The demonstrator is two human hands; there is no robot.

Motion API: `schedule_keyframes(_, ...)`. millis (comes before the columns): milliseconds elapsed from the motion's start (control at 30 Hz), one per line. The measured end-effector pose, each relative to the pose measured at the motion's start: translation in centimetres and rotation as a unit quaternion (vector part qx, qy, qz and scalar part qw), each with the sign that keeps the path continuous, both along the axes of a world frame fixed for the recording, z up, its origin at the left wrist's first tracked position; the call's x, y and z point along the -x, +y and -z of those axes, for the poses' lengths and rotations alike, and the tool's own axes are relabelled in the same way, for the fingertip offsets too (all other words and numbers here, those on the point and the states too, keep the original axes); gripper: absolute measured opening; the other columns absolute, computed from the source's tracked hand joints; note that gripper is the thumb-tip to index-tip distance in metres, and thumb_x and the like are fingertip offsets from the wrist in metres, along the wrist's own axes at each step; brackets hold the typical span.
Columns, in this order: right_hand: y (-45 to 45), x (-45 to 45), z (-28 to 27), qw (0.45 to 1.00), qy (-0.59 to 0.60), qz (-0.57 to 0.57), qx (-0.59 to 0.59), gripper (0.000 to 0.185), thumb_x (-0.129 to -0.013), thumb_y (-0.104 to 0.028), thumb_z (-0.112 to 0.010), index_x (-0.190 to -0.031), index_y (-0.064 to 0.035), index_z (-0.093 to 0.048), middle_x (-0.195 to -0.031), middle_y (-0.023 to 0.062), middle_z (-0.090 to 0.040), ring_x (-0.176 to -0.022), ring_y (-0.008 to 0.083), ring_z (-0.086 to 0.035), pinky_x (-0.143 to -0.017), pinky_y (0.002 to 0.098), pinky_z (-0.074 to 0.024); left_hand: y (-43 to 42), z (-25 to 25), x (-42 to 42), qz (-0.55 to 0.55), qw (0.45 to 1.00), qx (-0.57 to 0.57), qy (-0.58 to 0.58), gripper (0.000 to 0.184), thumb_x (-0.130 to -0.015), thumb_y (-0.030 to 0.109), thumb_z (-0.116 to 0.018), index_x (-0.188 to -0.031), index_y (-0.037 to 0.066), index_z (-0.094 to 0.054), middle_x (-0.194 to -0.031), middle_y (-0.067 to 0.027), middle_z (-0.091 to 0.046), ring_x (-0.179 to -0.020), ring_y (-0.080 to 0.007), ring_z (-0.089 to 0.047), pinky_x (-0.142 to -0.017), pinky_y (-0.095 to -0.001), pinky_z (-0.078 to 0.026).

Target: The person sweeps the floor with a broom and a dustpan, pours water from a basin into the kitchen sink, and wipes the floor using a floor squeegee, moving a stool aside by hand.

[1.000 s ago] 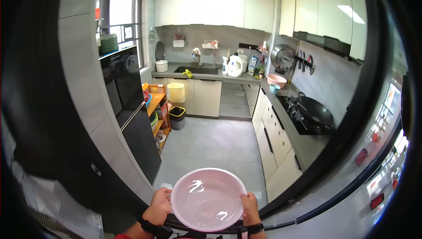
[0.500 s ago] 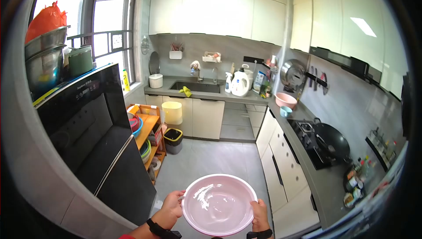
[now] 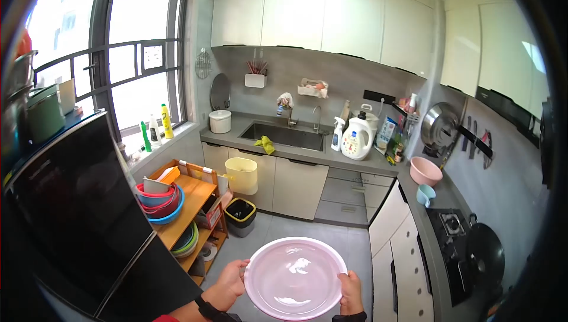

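Note:
A round pink plastic basin (image 3: 296, 280) is held out low in front of me, its open side facing up. Light glints off the inside, and I cannot tell whether it holds water. My left hand (image 3: 232, 283) grips the left rim, fingers partly hidden beneath the edge. On the opposite side, my right hand (image 3: 351, 291) closes around the rim, thumb over the top. Beyond the basin, a sink (image 3: 284, 137) is set in the grey counter, with a yellow-green cloth (image 3: 265, 144) over its front edge.
A wooden shelf (image 3: 190, 203) with stacked basins and a bin (image 3: 241, 215) stand at the left. A black fridge (image 3: 71, 215) is nearer. Along the right counter are a pink bowl (image 3: 425, 171), a light-blue cup (image 3: 425, 195) and a wok (image 3: 485, 257) on the stove.
My view has moved forward into the kitchen: the sink, shelf and window look nearer, and the fridge has slid leftward. Both hands still hold the basin.

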State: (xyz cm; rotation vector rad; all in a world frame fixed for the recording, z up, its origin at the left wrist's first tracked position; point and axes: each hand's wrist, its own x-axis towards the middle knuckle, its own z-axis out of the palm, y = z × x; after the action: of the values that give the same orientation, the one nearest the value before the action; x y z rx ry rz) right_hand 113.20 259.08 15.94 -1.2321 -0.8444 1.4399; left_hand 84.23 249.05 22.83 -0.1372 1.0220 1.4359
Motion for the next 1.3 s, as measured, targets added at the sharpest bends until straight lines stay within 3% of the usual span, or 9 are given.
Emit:
schedule_keyframes(133, 9.8, 3.2, 0.7, 1.0, 0.009, 0.001, -0.005, 0.011, -0.075, -0.005, -0.055, -0.084, 0.0009, -0.051, -0.075, 0.0091, -0.058, -0.062, 0.0161, -0.056, -0.057, 0.029, -0.0466, 9.0, 0.4, 3.7, 0.011, 1.0, -0.018, 0.012, 0.025, -0.077, 0.012, -0.048, -0.102, 0.009, -0.049, -0.085, -0.011, -0.054, -0.069, -0.0185, -0.049, -0.063, -0.0283, -0.044)
schedule_keyframes(200, 14.2, 4.8, 1.8, 0.999, 0.029, -0.014, -0.032, 0.011, -0.075, -0.005, -0.055, -0.084, 0.0009, -0.052, -0.076, 0.0093, -0.059, -0.063, 0.0168, -0.057, -0.058, 0.0294, -0.047, 14.3, 2.0, 6.1, 0.023, 0.999, -0.022, 0.029, 0.027, -0.081, 0.016, -0.046, -0.107, 0.008, -0.049, -0.089, -0.0144, -0.058, -0.076, -0.025, -0.057, -0.072, -0.0362, -0.048)
schedule_keyframes(433, 27.9, 10.0, 3.0, 0.999, 0.013, 0.036, -0.011, 0.012, -0.075, -0.005, -0.054, -0.085, 0.0017, -0.052, -0.079, 0.0116, -0.06, -0.066, 0.0193, -0.06, -0.06, 0.0308, -0.049, 30.9, 1.8, 12.4, 0.102, 0.993, -0.033, 0.056, 0.026, -0.083, 0.016, -0.047, -0.106, 0.004, -0.05, -0.093, -0.0138, -0.058, -0.082, -0.0236, -0.056, -0.073, -0.0345, -0.047)
schedule_keyframes(500, 31.5, 11.1, 2.2, 0.998, 0.009, 0.052, -0.025, 0.014, -0.076, -0.005, -0.053, -0.087, 0.0035, -0.052, -0.08, 0.0125, -0.06, -0.068, 0.0204, -0.06, -0.061, 0.0313, -0.0494, 35.9, 2.1, 13.7, 0.138, 0.986, -0.052, 0.074, 0.025, -0.083, 0.018, -0.046, -0.105, 0.008, -0.051, -0.093, -0.0105, -0.055, -0.08, -0.0196, -0.052, -0.07, -0.0304, -0.044)
schedule_keyframes(667, 41.9, 13.1, 0.0, 0.995, 0.029, 0.089, -0.029, 0.01, -0.076, -0.004, -0.054, -0.083, 0.0024, -0.052, -0.078, 0.0112, -0.059, -0.066, 0.0174, -0.057, -0.06, 0.0294, -0.0478, 48.2, 2.0, 15.9, 0.187, 0.977, -0.056, 0.083, 0.024, -0.083, 0.02, -0.046, -0.104, 0.009, -0.052, -0.094, -0.0092, -0.054, -0.081, -0.0195, -0.051, -0.073, -0.0316, -0.043)
schedule_keyframes(800, 52.1, 14.3, -1.2, 0.996, 0.016, 0.07, -0.053, 0.006, -0.076, -0.004, -0.054, -0.08, 0.0004, -0.051, -0.076, 0.0097, -0.058, -0.066, 0.0162, -0.057, -0.059, 0.0286, -0.0474, 57.8, 2.1, 16.7, 0.177, 0.975, -0.09, 0.1, 0.027, -0.083, 0.021, -0.046, -0.107, 0.01, -0.05, -0.097, -0.0119, -0.054, -0.082, -0.0223, -0.052, -0.076, -0.0345, -0.043)
schedule_keyframes(1000, 67.3, 15.1, -2.9, 0.998, -0.017, 0.034, -0.049, 0.006, -0.077, -0.006, -0.055, -0.074, -0.0051, -0.049, -0.071, 0.0056, -0.056, -0.061, 0.0141, -0.055, -0.055, 0.0273, -0.046, 69.8, 0.0, 17.1, 0.174, 0.979, -0.048, 0.093, 0.026, -0.085, 0.023, -0.049, -0.104, 0.006, -0.055, -0.095, -0.0089, -0.057, -0.087, -0.0197, -0.052, -0.077, -0.032, -0.041)
schedule_keyframes(1067, 71.1, 15.8, -3.8, 0.999, -0.011, 0.015, -0.048, 0.006, -0.077, -0.007, -0.054, -0.074, -0.0049, -0.049, -0.071, 0.0062, -0.057, -0.06, 0.0144, -0.055, -0.055, 0.0274, -0.047, 73.0, -1.3, 17.3, 0.187, 0.973, -0.061, 0.124, 0.026, -0.084, 0.023, -0.046, -0.105, 0.011, -0.052, -0.095, -0.0077, -0.056, -0.084, -0.0204, -0.051, -0.075, -0.0344, -0.042)
schedule_keyframes(1300, 83.4, 19.5, -5.3, 0.998, -0.031, 0.014, -0.046, 0.005, -0.078, -0.008, -0.053, -0.075, -0.0047, -0.049, -0.071, 0.0068, -0.056, -0.059, 0.0132, -0.053, -0.054, 0.0271, -0.0458, 85.3, 1.2, 21.2, 0.197, 0.974, -0.075, 0.077, 0.026, -0.083, 0.025, -0.049, -0.104, 0.01, -0.054, -0.097, -0.0065, -0.059, -0.085, -0.0175, -0.054, -0.076, -0.0315, -0.041)
